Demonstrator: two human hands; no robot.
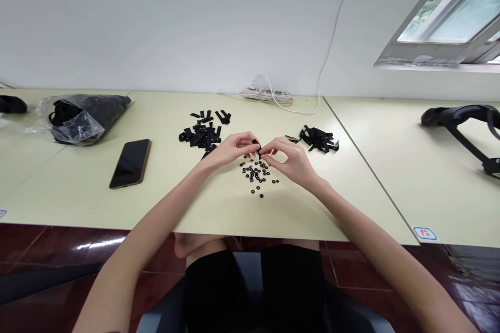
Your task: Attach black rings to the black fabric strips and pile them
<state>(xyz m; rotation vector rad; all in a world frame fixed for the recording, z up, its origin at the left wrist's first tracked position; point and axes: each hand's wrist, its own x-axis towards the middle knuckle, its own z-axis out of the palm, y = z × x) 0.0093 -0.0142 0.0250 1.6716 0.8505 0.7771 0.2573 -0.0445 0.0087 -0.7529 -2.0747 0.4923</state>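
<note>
In the head view, we are pinching a black strip point(256, 143) with our left hand point(235, 149) and right hand point(291, 158), fingertips nearly meeting; it is sticking out between them, and we are holding it near the scattered black rings point(256, 173).

The left hand point(237, 149) and right hand point(289, 158), mid-frame, hide part of the black strip point(256, 142) they pinch; its fine detail is too small to tell. The left hand also covers the near edge of the strip pile point(201, 135). The left edge cuts off a dark object point(12, 104), its kind unclear; the right edge, a black headset point(464, 140); the upper right corner, a window point(453, 15).
</note>
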